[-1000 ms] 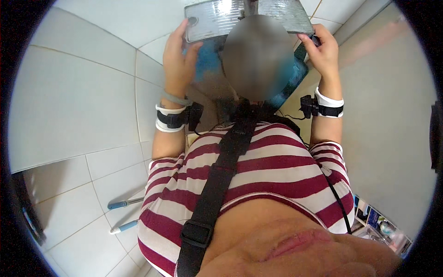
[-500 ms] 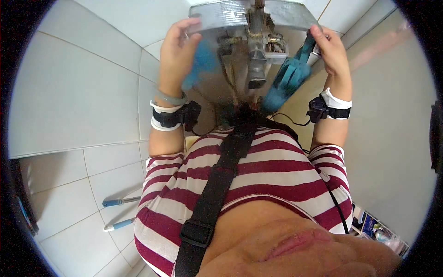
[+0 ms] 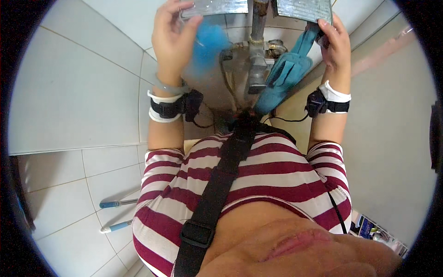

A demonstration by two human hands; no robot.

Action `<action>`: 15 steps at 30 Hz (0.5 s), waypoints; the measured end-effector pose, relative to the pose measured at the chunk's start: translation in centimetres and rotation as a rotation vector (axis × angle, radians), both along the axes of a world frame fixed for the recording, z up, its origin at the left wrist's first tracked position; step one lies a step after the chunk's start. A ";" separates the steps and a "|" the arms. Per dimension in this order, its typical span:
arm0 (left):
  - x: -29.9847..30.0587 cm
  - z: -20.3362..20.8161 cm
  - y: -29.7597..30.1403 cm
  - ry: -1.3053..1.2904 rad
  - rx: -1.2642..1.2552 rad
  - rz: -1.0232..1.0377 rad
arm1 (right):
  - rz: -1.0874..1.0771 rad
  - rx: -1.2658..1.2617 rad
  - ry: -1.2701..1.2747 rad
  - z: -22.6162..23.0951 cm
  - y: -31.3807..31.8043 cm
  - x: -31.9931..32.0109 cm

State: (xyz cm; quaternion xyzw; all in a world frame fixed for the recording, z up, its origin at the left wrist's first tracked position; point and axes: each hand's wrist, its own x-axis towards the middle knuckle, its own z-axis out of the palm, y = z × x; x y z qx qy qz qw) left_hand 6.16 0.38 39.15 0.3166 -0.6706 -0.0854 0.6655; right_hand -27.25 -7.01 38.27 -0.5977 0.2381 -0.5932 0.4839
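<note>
Left hand [image 3: 173, 41] raised under grey metal sink basin [image 3: 217, 7], fingers closed on fluffy blue sponge [image 3: 208, 44], pressed near metal drain pipe [image 3: 256, 51], apparently for scrubbing. Right hand [image 3: 336, 46] clamped on teal cloth [image 3: 286, 74], cloth hung beside pipe, basin edge steadied by same grip. White wall tiles [image 3: 69, 92] at left; two blue-handled tools [image 3: 115, 214] laid on tiled floor.

one view only — a head-worn fisheye, looking steeply down the person's own chest to a tiled floor [image 3: 69, 221]. it sits close: striped shirt [image 3: 258, 184] fills the lower middle, both raised hands near the top edge — rim dark, lines bent.
</note>
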 end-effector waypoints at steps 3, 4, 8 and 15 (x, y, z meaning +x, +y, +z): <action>0.6 0.1 -0.7 -0.002 -0.067 -0.039 | -0.055 -0.081 0.010 0.6 -0.2 0.5; 0.6 -0.2 -0.2 0.018 0.063 0.004 | -0.053 -0.068 0.092 0.2 -0.2 0.6; 0.1 -1.4 0.6 0.066 0.245 0.004 | -0.028 -0.073 0.172 -2.2 -0.2 0.9; 0.4 -2.8 0.4 0.051 0.103 -0.038 | -0.003 -0.128 0.151 -3.4 0.0 1.0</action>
